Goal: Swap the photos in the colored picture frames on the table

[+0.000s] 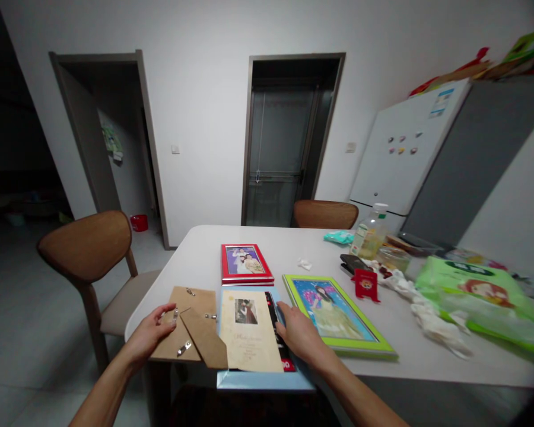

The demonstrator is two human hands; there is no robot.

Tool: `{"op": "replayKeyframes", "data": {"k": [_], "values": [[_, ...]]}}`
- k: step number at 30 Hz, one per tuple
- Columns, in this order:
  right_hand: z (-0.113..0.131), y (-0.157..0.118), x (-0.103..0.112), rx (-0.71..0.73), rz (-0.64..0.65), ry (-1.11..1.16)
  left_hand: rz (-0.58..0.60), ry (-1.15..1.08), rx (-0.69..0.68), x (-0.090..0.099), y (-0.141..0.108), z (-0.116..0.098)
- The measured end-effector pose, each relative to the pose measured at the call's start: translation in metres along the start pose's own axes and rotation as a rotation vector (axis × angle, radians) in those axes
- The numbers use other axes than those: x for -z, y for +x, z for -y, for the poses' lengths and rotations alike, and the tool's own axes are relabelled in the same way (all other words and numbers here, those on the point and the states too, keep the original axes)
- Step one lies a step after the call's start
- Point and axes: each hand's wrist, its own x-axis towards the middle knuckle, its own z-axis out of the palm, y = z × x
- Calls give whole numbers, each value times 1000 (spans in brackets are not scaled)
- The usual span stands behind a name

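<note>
My left hand (150, 333) has its fingers curled on the left edge of a brown backing board (202, 302), which has metal clips and a folding stand. Beside the board lies a light blue picture frame (267, 381). A cream printed card (251, 335) with a small photo lies in it, over a dark sheet partly hidden. My right hand (299, 333) grips the right side of the blue frame, fingertips at the dark sheet. To its right is a lime green picture frame (338, 314) with a portrait. Behind the blue frame lies a red picture frame (245, 264).
On the table (187, 255)'s right are a bottle (370, 231), a phone (353, 262), a small red item (365, 284), crumpled tissues (436, 314) and a green tissue pack (480, 290). Wooden chairs stand at the left (89, 249) and far side (326, 213).
</note>
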Motion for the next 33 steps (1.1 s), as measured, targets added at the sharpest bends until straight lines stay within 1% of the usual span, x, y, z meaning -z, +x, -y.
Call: {"op": "replayKeyframes", "data": {"k": [3, 5, 7, 9, 11, 12, 15, 16, 17, 19, 21, 22, 24, 26, 29, 31, 33], "values": [[0, 3, -2, 0, -26, -2, -36, 120, -51, 9, 5, 4], [-1, 4, -2, -8, -34, 2, -101, 270, -92, 16, 10, 8], [-1, 4, -1, -16, -30, 14, -177, 390, -131, 16, 13, 11], [-2, 4, -1, -22, -17, 29, -274, 503, -218, 6, 11, 10], [-3, 5, -1, -21, -9, 48, -335, 638, -356, -17, 1, 8], [-3, 5, -1, -24, -14, 62, -295, 682, -416, -33, -6, 7], [-4, 6, 0, -54, -66, 173, 28, 774, -474, -86, -34, 5], [-3, 5, 1, -78, -79, 255, 141, 830, -477, -102, -42, 4], [-3, 4, 3, -110, -76, 372, 227, 876, -478, -116, -49, 2], [0, 0, 9, -188, -13, 692, 293, 923, -456, -137, -59, -1], [4, -6, 18, -256, 72, 1015, 299, 914, -439, -148, -61, -5], [6, -9, 24, -274, 96, 1138, 286, 893, -437, -151, -61, -7], [12, -15, 38, -289, 95, 1294, 244, 837, -454, -156, -58, -11], [20, -19, 51, -286, 62, 1385, 202, 786, -512, -160, -55, -14], [30, -22, 67, -237, 68, 1486, 155, 738, -693, -168, -53, -19], [35, -23, 72, -186, 90, 1533, 106, 721, -823, -169, -53, -21], [38, -22, 72, -152, 102, 1571, 54, 706, -891, -167, -53, -22]]}}
